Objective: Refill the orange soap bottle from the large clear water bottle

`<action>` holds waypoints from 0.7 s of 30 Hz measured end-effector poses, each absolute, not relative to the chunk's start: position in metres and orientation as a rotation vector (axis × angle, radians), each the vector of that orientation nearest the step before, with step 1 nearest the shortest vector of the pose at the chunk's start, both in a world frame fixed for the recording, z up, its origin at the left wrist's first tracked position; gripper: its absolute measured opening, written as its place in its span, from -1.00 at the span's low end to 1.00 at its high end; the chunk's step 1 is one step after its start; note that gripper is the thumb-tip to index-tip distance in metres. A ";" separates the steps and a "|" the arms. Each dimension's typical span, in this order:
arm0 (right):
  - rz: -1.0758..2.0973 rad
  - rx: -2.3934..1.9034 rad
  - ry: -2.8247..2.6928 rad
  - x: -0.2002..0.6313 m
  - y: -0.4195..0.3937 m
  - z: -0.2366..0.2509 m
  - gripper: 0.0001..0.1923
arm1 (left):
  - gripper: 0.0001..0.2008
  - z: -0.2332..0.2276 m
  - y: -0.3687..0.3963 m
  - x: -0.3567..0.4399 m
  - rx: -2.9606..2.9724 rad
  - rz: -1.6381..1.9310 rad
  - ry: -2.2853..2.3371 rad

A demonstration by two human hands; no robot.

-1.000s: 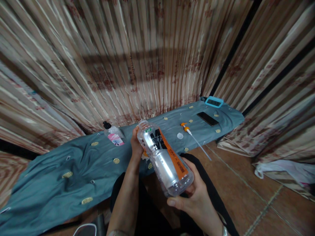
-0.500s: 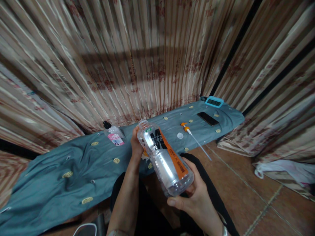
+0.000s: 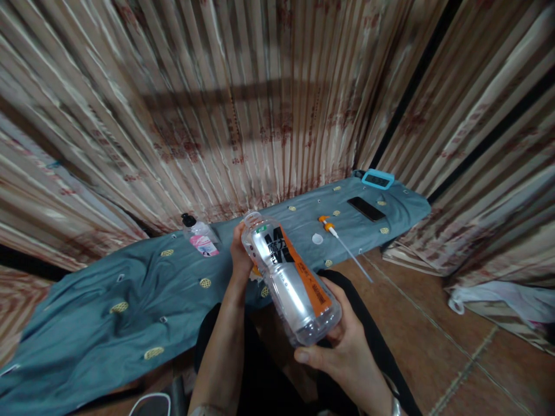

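A clear plastic bottle [image 3: 289, 276] with a silver, black and orange label lies tilted in front of me, its open neck pointing away. My right hand [image 3: 342, 352] cups its base from below. My left hand [image 3: 240, 252] grips it near the neck, the thumb against the shoulder. The bottle looks empty and has no cap on. A small white cap [image 3: 317, 238] lies on the blue-grey cloth [image 3: 130, 289] beyond the bottle.
On the cloth lie a small pump bottle with a pink label [image 3: 200, 236], an orange pump head with a long white tube [image 3: 342, 244], a black phone [image 3: 366, 208] and a teal device [image 3: 377, 179]. Striped curtains [image 3: 260, 104] hang behind. Brown tiled floor [image 3: 433, 346] at right.
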State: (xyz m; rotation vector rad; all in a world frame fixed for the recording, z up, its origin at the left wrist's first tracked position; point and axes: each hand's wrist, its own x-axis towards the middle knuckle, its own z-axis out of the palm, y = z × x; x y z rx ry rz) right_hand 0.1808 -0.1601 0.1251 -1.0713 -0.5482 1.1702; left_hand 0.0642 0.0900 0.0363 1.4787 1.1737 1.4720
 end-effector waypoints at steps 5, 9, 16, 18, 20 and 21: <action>1.166 -1.043 -0.536 0.182 -0.161 0.121 -0.06 | -0.64 0.036 0.089 0.065 1.460 1.479 1.169; 1.196 -1.051 -0.599 0.183 -0.163 0.115 -0.07 | -0.65 0.034 0.091 0.064 1.460 1.468 1.176; 1.168 -1.063 -0.558 0.181 -0.163 0.117 -0.05 | -0.68 0.036 0.089 0.064 1.496 1.473 1.170; 1.166 -1.073 -0.554 0.181 -0.162 0.119 -0.04 | -0.68 0.036 0.088 0.064 1.497 1.472 1.163; 1.162 -1.062 -0.539 0.181 -0.161 0.119 -0.04 | -0.68 0.035 0.088 0.064 1.492 1.466 1.148; 1.162 -1.052 -0.533 0.180 -0.161 0.120 -0.05 | -0.68 0.035 0.088 0.064 1.490 1.467 1.143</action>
